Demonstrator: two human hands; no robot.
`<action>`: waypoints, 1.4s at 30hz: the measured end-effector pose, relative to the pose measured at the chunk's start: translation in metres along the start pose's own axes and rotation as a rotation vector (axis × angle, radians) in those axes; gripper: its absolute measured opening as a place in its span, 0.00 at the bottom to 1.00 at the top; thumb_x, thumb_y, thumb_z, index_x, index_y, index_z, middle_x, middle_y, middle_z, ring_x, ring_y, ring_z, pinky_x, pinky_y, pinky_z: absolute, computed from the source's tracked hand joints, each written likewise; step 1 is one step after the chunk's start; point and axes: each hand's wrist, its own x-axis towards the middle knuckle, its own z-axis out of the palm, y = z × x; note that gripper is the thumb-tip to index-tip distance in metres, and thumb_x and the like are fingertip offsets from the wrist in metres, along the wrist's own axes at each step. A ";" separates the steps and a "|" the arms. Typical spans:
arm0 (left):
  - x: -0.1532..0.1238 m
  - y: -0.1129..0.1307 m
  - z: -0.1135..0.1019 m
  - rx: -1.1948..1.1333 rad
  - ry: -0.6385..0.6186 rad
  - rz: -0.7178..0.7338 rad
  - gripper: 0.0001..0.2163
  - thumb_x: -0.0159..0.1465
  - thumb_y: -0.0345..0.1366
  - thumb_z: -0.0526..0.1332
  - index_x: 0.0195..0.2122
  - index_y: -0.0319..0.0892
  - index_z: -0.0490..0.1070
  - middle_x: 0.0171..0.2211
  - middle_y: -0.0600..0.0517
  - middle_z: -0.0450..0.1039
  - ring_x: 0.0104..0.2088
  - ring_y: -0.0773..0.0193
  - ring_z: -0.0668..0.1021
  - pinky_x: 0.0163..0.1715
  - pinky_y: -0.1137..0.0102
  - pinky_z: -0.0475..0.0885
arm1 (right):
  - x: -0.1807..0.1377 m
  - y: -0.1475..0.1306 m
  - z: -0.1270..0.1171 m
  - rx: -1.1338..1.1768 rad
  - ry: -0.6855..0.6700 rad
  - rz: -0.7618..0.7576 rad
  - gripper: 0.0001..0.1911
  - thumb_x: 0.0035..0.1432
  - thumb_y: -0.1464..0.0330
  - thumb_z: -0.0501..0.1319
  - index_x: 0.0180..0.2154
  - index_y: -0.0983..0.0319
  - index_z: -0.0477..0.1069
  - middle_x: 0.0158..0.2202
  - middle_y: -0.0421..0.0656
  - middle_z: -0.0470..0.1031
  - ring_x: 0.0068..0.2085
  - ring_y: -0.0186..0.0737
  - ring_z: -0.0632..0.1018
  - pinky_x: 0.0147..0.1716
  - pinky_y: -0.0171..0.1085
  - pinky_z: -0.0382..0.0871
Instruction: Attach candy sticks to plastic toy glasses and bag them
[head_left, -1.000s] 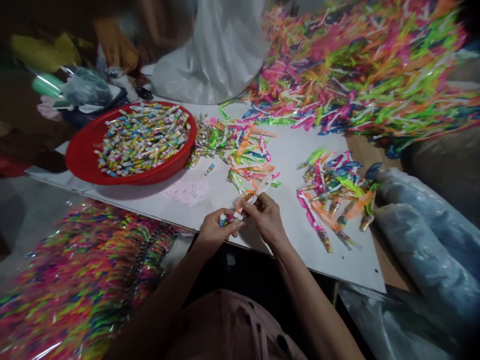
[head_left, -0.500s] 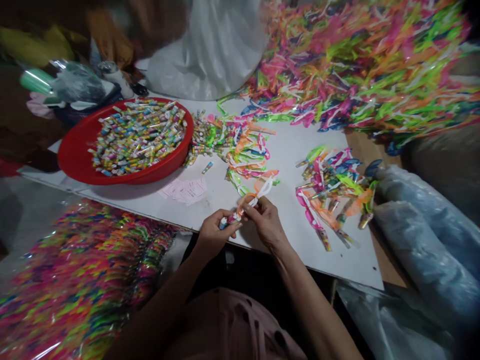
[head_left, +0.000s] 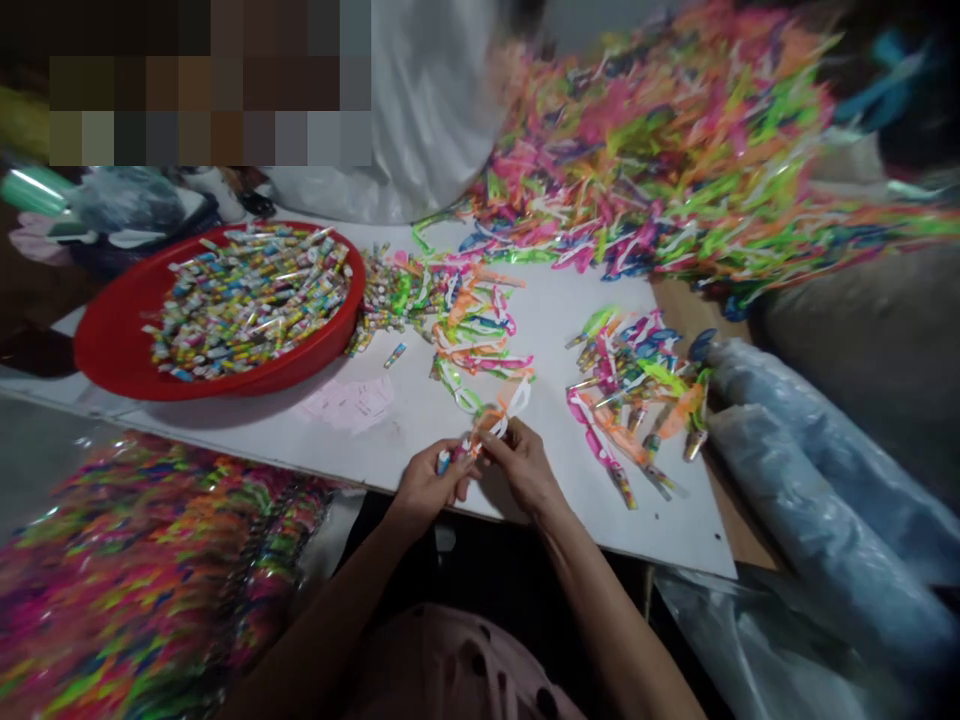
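My left hand (head_left: pixel 427 482) pinches a small wrapped candy tube (head_left: pixel 448 459) at the near edge of the white board (head_left: pixel 420 400). Touching it from the right, my right hand (head_left: pixel 521 462) grips an orange and white plastic toy piece (head_left: pixel 504 415) against the tube's end. Both hands have their fingers closed. Just beyond them lies a loose heap of coloured plastic pieces (head_left: pixel 469 315). A smaller pile of pieces joined to tubes (head_left: pixel 634 375) sits to the right of my right hand.
A red basin (head_left: pixel 120 335) full of candy tubes (head_left: pixel 251 300) stands at the left. A huge mound of neon plastic pieces (head_left: pixel 675 150) fills the back right, with a white bag (head_left: pixel 420 110) behind. Packed colourful sheets (head_left: pixel 150 580) lie lower left; clear plastic rolls (head_left: pixel 810 500) at right.
The view has shifted and blurred a little; my hands stay together at the board's near edge, still working the tube and toy piece.
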 end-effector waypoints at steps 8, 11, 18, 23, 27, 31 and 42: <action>0.020 -0.007 0.033 0.069 -0.115 0.012 0.20 0.59 0.54 0.61 0.38 0.40 0.74 0.23 0.52 0.73 0.17 0.72 0.66 0.18 0.75 0.59 | 0.008 0.003 -0.051 -0.227 0.155 -0.010 0.19 0.48 0.52 0.64 0.24 0.60 0.64 0.17 0.37 0.66 0.21 0.36 0.67 0.22 0.35 0.59; 0.029 0.005 0.037 -0.077 -0.124 -0.052 0.22 0.59 0.55 0.61 0.40 0.39 0.74 0.31 0.48 0.76 0.24 0.69 0.72 0.23 0.74 0.63 | 0.026 -0.032 -0.111 -0.456 0.262 -0.053 0.18 0.50 0.53 0.63 0.31 0.61 0.67 0.21 0.40 0.70 0.25 0.42 0.72 0.26 0.38 0.63; 0.031 0.018 0.018 -0.356 -0.028 -0.181 0.25 0.48 0.49 0.72 0.40 0.36 0.73 0.26 0.54 0.70 0.24 0.73 0.69 0.21 0.78 0.59 | 0.108 -0.064 -0.091 -1.436 0.245 -0.182 0.13 0.59 0.72 0.55 0.45 0.64 0.72 0.47 0.56 0.71 0.47 0.51 0.72 0.42 0.41 0.63; 0.067 0.031 0.015 -0.176 -0.037 -0.129 0.24 0.55 0.50 0.66 0.45 0.37 0.70 0.23 0.52 0.71 0.19 0.72 0.69 0.15 0.77 0.52 | 0.139 -0.034 -0.039 -1.366 -0.031 -0.156 0.12 0.61 0.68 0.57 0.44 0.65 0.71 0.47 0.53 0.71 0.47 0.44 0.71 0.40 0.34 0.62; 0.089 0.035 0.000 -0.166 0.135 -0.072 0.22 0.51 0.45 0.69 0.43 0.37 0.71 0.25 0.52 0.72 0.18 0.73 0.68 0.14 0.78 0.52 | 0.121 -0.020 -0.041 -1.202 -0.049 -0.165 0.10 0.53 0.70 0.61 0.40 0.63 0.71 0.36 0.45 0.74 0.35 0.38 0.72 0.32 0.32 0.58; 0.068 0.031 -0.014 -0.160 0.104 0.015 0.22 0.54 0.47 0.67 0.44 0.37 0.72 0.26 0.52 0.72 0.20 0.74 0.67 0.17 0.78 0.53 | 0.094 -0.024 -0.029 -0.762 -0.043 -0.141 0.06 0.51 0.69 0.62 0.33 0.62 0.70 0.26 0.38 0.71 0.28 0.35 0.69 0.28 0.32 0.59; 0.023 0.019 -0.025 0.047 0.112 0.128 0.14 0.56 0.44 0.66 0.39 0.40 0.72 0.27 0.51 0.74 0.22 0.71 0.68 0.20 0.76 0.58 | 0.047 -0.022 0.006 -0.035 0.062 -0.232 0.14 0.48 0.58 0.66 0.28 0.62 0.71 0.24 0.38 0.71 0.27 0.35 0.69 0.29 0.35 0.65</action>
